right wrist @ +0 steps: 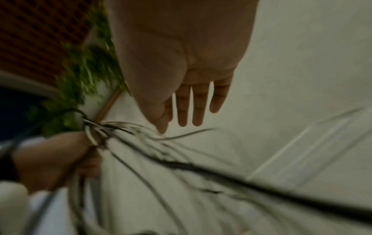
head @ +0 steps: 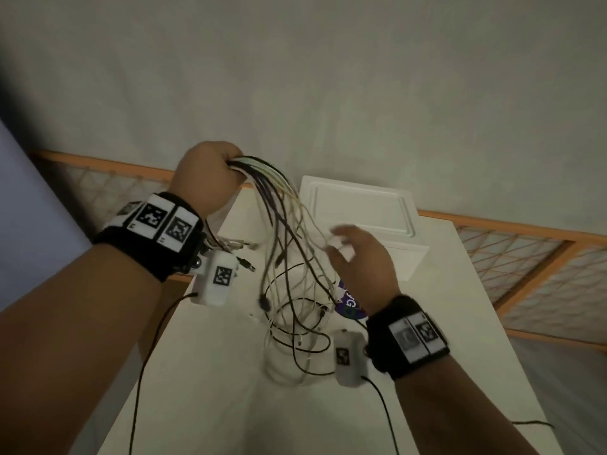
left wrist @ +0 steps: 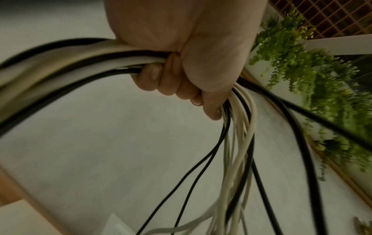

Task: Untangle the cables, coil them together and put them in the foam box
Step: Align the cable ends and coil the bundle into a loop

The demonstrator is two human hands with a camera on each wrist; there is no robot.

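Observation:
My left hand (head: pixel 210 174) is raised above the white table (head: pixel 203 372) and grips a bundle of black and white cables (head: pixel 279 205) in a fist. In the left wrist view its fingers (left wrist: pixel 171 79) curl round the cables (left wrist: pixel 237 143). The strands hang down into a loose tangle (head: pixel 295 326) on the table. My right hand (head: pixel 343 243) hovers just right of the hanging strands, holding nothing. In the right wrist view its fingers (right wrist: pixel 198 108) are straight and spread above the cables (right wrist: pixel 181 163). The white foam box (head: pixel 361 205) stands behind, at the table's far edge.
A round purple sticker (head: pixel 349 303) lies on the table under my right hand. An orange-framed lattice fence (head: pixel 525 257) runs behind the table, with green plants (left wrist: pixel 322 79) along it. Black wrist-camera leads (head: pixel 144 356) trail over the table's near side.

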